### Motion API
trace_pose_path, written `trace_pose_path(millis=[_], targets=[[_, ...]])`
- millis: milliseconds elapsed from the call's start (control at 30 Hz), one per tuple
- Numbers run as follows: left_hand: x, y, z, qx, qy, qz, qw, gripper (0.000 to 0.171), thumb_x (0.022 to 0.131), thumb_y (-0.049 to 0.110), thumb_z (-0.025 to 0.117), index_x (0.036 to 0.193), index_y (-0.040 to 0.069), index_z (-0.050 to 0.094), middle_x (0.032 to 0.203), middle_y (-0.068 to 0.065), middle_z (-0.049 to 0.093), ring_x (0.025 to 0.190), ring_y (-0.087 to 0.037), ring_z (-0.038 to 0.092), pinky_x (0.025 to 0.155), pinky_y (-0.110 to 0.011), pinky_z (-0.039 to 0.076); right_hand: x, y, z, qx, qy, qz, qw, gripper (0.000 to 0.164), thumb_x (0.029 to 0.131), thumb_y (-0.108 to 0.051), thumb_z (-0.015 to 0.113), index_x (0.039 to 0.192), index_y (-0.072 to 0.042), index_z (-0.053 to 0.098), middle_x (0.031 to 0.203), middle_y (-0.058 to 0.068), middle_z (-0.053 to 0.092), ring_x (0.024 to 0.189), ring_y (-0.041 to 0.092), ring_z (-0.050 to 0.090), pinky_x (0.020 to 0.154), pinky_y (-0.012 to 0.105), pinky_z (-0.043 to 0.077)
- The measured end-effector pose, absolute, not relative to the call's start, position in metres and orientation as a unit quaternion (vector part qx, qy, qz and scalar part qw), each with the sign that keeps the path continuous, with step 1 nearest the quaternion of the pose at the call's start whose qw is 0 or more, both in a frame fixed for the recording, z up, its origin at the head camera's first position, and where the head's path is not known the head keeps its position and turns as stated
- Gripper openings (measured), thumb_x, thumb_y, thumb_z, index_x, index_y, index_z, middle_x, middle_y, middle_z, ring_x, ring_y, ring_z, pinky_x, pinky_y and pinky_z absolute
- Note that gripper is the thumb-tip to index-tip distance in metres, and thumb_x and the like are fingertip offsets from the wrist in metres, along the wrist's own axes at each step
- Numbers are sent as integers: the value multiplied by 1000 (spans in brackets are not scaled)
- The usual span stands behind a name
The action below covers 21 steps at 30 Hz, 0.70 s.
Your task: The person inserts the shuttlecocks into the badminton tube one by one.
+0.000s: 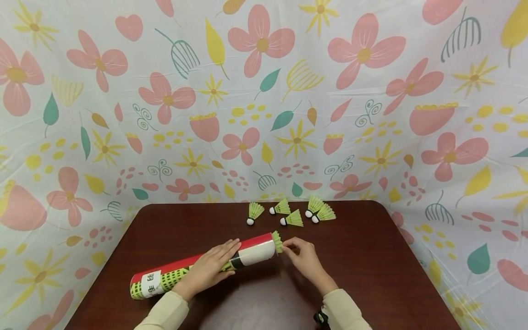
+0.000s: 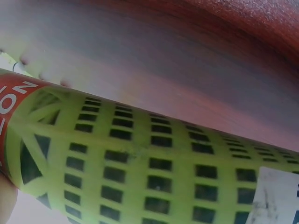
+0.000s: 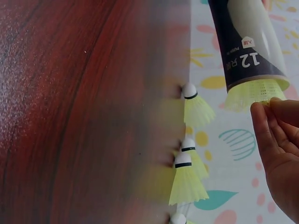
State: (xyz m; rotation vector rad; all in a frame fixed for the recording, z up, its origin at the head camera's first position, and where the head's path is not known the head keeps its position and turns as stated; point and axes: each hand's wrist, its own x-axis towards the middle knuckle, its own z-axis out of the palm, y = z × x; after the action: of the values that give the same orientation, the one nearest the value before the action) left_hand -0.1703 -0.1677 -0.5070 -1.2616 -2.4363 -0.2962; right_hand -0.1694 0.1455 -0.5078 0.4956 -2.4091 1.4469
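A long shuttlecock tube (image 1: 255, 251), red, white, black and yellow-green, lies slanted across the table in the head view. Its printed side (image 2: 154, 172) fills much of the left wrist view. My left hand (image 1: 210, 266) holds the tube around its middle, fingers over the top and thumb on the near side. From the tube's right end sticks out the yellow skirt of a shuttlecock (image 1: 277, 243); its head is hidden inside. My right hand (image 1: 303, 259) pinches the skirt's rim between thumb and fingertips, also seen in the right wrist view, where the skirt (image 3: 240, 95) shows below the tube's mouth.
Several yellow shuttlecocks with white heads lie near the table's far edge, among them one shuttlecock (image 1: 255, 211) at the left and another shuttlecock (image 1: 326, 213) at the right. The dark brown table (image 1: 363, 256) meets a flower-patterned cloth (image 1: 264, 114) behind.
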Motion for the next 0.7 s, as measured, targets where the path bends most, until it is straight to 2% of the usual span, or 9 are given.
trace_pose_path(millis=[333,567,700], targets=[[-169,-166,-507,-456,-863,-104,190,86,77,26,82,147,3,38,151,-11,39,131,-30,46,101,-45,43,-172,140,-510,193,-837,492,140,5,84,-3,72,86,-8,72,84,6,70,74,11,65,67,27,56],[-170,-164,-507,-464,-857,-112,195,84,76,24,83,145,1,40,150,-11,39,130,-31,47,101,-45,44,-173,138,-510,208,-843,479,131,14,82,4,71,86,-9,73,86,5,71,79,13,66,68,27,55],[-170,-164,-508,-463,-858,-110,195,85,75,24,84,145,1,41,150,-11,40,129,-31,48,101,-45,44,-174,139,-508,217,-847,470,122,11,84,0,71,87,-10,74,86,6,71,80,10,65,69,28,54]])
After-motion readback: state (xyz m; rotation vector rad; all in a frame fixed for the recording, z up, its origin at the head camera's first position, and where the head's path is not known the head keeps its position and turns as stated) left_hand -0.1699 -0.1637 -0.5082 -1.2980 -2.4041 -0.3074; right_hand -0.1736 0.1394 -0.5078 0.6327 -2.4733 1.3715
